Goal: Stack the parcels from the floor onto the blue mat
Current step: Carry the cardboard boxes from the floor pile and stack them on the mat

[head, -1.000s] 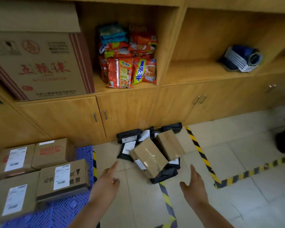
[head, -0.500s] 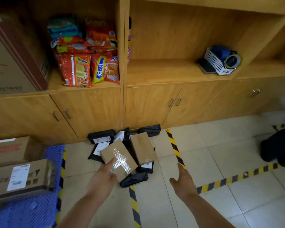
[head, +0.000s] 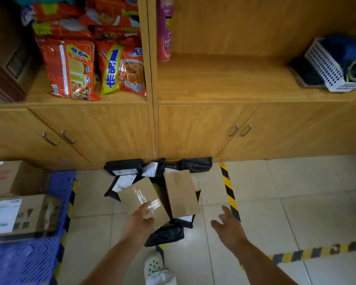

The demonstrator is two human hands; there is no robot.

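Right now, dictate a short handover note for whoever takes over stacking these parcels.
Left hand: open, fingers on the taped cardboard box, not gripping.
Right hand: open, holding nothing, beside the pile.
Done: several cardboard boxes sit on the blue mat.
Left: the taped box, the second cardboard box and the black mailer bags lie on the floor by the cabinet.
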